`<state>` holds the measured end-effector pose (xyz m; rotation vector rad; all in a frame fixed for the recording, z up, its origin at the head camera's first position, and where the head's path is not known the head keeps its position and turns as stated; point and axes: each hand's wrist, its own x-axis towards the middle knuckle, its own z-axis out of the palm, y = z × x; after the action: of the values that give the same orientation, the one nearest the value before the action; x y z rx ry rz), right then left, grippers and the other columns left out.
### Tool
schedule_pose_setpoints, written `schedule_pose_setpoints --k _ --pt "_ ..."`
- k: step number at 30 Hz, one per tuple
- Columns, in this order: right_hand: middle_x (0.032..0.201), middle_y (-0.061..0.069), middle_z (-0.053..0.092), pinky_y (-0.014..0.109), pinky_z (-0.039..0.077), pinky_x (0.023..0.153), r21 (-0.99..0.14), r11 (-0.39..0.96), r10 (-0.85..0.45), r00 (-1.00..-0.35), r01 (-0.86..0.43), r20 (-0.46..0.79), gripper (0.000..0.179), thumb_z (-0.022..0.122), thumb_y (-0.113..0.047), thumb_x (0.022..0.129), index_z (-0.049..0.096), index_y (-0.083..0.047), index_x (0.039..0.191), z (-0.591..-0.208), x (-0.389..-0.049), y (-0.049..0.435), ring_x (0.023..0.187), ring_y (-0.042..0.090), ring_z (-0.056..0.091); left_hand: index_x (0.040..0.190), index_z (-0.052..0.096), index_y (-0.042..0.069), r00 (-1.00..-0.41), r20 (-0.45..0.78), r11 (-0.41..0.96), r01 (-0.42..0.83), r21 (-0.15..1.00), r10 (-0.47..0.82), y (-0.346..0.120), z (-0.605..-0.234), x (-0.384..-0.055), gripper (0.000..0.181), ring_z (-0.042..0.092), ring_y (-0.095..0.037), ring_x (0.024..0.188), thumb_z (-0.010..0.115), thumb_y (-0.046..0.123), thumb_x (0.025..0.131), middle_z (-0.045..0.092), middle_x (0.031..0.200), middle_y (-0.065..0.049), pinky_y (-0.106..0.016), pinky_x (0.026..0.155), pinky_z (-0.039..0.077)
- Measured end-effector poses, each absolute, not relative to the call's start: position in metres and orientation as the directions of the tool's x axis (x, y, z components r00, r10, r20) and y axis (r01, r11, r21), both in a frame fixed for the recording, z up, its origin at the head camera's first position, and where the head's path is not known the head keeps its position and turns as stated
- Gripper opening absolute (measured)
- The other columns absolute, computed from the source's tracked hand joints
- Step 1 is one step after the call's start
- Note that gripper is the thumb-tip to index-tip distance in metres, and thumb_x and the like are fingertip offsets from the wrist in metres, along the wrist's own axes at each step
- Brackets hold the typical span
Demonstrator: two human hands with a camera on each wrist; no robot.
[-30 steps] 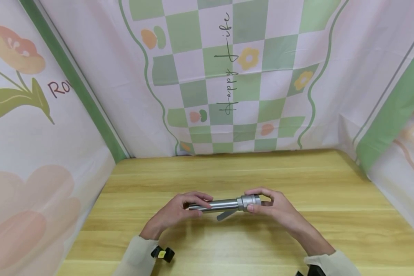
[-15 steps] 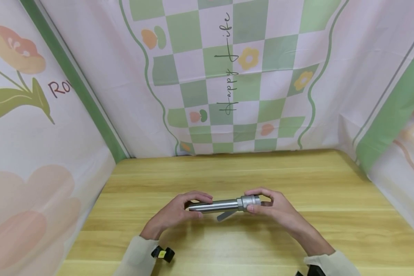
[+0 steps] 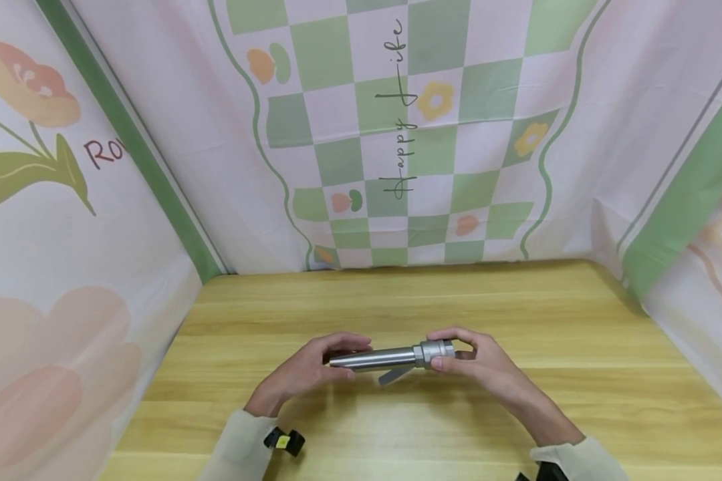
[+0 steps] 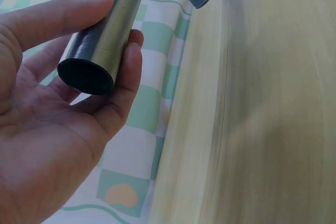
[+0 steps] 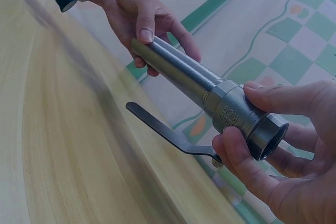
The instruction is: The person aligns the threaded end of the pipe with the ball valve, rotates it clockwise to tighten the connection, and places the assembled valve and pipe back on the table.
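A steel ball valve with a flat lever handle is joined to a smooth steel pipe. Thumb and fingers of my right hand grip the valve body near its hexagonal end. My left hand holds the pipe's far end, thumb on one side and fingers on the other. In the left wrist view the pipe's open round mouth faces the palm. The lever slants out below the pipe, toward the near side. Both parts are held above the wooden table.
Behind the table hangs a checkered curtain with lettering. Printed cloth panels close in the left and right sides. A small black device is strapped at the left wrist, over a light sleeve.
The left hand's fingers have shifted back over the pipe, from lying across its top to its far side. The pipe, the valve and the right hand stay in place.
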<state>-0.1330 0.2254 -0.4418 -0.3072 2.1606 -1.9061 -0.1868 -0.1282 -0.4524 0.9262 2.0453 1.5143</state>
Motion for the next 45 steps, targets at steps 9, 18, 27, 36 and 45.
schedule_pose_setpoints --k 9,18,27,36,45 --pt "0.143 0.031 0.058 0.032 0.065 0.093 -0.993 0.12 -0.317 -0.947 0.01 -0.048 0.053 0.081 -0.015 0.099 0.062 0.004 0.145 -0.4412 -0.1332 0.2254 0.11 0.028 0.076 0.155 0.059 0.013 -0.683 0.052 0.188 0.272 0.944 0.728 -0.1285 -0.4533 -0.1874 0.054 0.063 -0.035 0.135 0.072 0.005 0.104 0.065 0.154 -0.012 -0.029 0.107 0.055" --pt "0.142 0.03 0.059 0.033 0.065 0.093 -0.99 0.139 -0.302 -0.951 0.025 -0.066 0.052 0.081 -0.015 0.099 0.062 0.004 0.144 -0.4423 -0.1344 0.2257 0.11 0.028 0.077 0.158 0.055 0.014 -0.664 0.041 0.184 0.265 0.947 0.747 -0.1272 -0.4515 -0.1873 0.057 0.064 -0.038 0.133 0.071 0.002 0.104 0.062 0.157 -0.014 -0.027 0.103 0.056" --pt "0.142 0.029 0.059 0.033 0.065 0.093 -0.99 0.14 -0.304 -0.95 0.024 -0.066 0.054 0.081 -0.016 0.099 0.061 0.005 0.145 -0.4407 -0.1336 0.2255 0.11 0.029 0.076 0.153 0.061 0.019 -0.682 0.025 0.202 0.251 0.947 0.731 -0.128 -0.4522 -0.1872 0.048 0.063 -0.036 0.128 0.07 0.01 0.107 0.063 0.154 -0.014 -0.029 0.102 0.056" --pt "0.144 0.03 0.058 0.033 0.065 0.094 -0.992 0.124 -0.31 -0.949 0.014 -0.053 0.057 0.082 -0.016 0.098 0.06 0.005 0.146 -0.4414 -0.1338 0.2251 0.111 0.03 0.076 0.147 0.068 0.019 -0.714 -0.032 0.199 0.152 0.968 0.699 -0.1285 -0.4539 -0.1879 0.034 0.064 -0.026 0.111 0.055 0.027 0.116 0.067 0.146 -0.013 -0.031 0.086 0.061" --pt "0.145 0.032 0.057 0.035 0.065 0.095 -0.993 0.118 -0.313 -0.949 0.008 -0.045 0.057 0.082 -0.014 0.097 0.06 0.006 0.145 -0.4423 -0.1334 0.2253 0.111 0.03 0.076 0.147 0.068 0.015 -0.71 -0.029 0.181 0.139 0.974 0.703 -0.1282 -0.4544 -0.1882 0.035 0.062 -0.038 0.116 0.05 0.023 0.118 0.065 0.149 -0.018 -0.027 0.086 0.06"
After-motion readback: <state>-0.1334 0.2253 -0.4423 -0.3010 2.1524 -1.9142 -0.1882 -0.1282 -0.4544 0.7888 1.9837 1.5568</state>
